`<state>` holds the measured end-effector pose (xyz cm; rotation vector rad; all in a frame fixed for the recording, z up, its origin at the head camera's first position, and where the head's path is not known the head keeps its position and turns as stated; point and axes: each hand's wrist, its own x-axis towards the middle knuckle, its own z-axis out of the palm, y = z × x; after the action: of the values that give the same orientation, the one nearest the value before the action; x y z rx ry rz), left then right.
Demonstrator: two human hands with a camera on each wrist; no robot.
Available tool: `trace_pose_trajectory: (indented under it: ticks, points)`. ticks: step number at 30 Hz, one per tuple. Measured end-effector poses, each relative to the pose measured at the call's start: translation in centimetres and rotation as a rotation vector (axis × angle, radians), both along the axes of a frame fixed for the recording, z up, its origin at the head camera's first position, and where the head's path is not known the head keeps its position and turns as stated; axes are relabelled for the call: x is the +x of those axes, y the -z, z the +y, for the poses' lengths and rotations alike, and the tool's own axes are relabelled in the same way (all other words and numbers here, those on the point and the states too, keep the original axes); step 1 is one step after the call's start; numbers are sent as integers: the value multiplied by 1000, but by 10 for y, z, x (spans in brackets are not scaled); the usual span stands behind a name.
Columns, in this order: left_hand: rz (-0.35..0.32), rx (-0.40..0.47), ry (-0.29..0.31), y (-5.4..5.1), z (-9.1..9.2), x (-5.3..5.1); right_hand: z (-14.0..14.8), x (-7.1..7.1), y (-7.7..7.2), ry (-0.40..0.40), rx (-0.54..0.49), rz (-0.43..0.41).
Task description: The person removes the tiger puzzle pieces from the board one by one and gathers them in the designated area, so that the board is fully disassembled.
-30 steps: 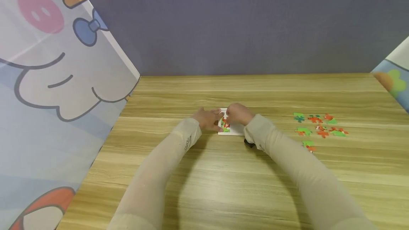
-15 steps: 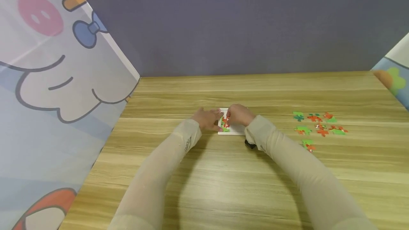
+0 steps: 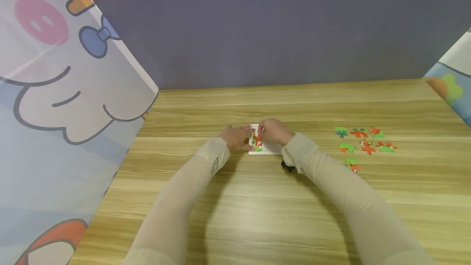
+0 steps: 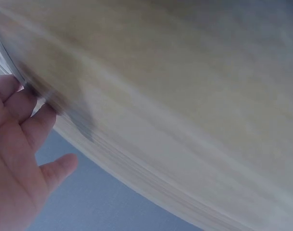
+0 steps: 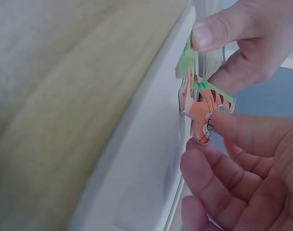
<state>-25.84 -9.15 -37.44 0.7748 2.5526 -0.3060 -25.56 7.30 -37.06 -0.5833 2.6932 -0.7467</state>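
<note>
A white puzzle tray [image 3: 271, 148] lies on the wooden table, with green and orange puzzle pieces [image 3: 257, 144] along its left side. My right hand [image 3: 275, 131] pinches an orange, black-striped jigsaw piece [image 5: 207, 109] between thumb and finger. In the right wrist view this piece is tilted up against the pieces in the tray. My left hand [image 3: 236, 137] rests at the tray's left edge with fingers spread. Its thumb [image 5: 216, 34] touches the green piece [image 5: 186, 60] at the edge. My right hand hides the tray's upper middle in the head view.
Several loose jigsaw pieces [image 3: 367, 146] lie on the table to the right. A black object [image 3: 288, 166] shows beneath the right sleeve cuff. A grey wall [image 3: 279, 28] rises behind the table, and a panel with cartoon figures [image 3: 84, 97] stands at the left.
Both hands stay at the tray, and the right hand shifts only slightly over it. The whole head view has drifted a little; the loose pieces lie as before.
</note>
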Motion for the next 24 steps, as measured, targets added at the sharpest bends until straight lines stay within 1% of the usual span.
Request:
trace_pose_trajectory:
  ticks: [5,10,14,19,24]
  points:
    - [-17,28,-4,-1,1,0,2,2,0,-12,-41,7]
    - [-27,17,-15,-1,0,1,3,3,4,-14,-94,1]
    - [-27,12,-4,0,-1,1,3,4,7,-1,-126,4]
    - [-38,22,11,2,-2,-1,9,5,7,0,-161,27]
    - [-59,47,0,2,-4,-3,19,6,6,-14,-174,68]
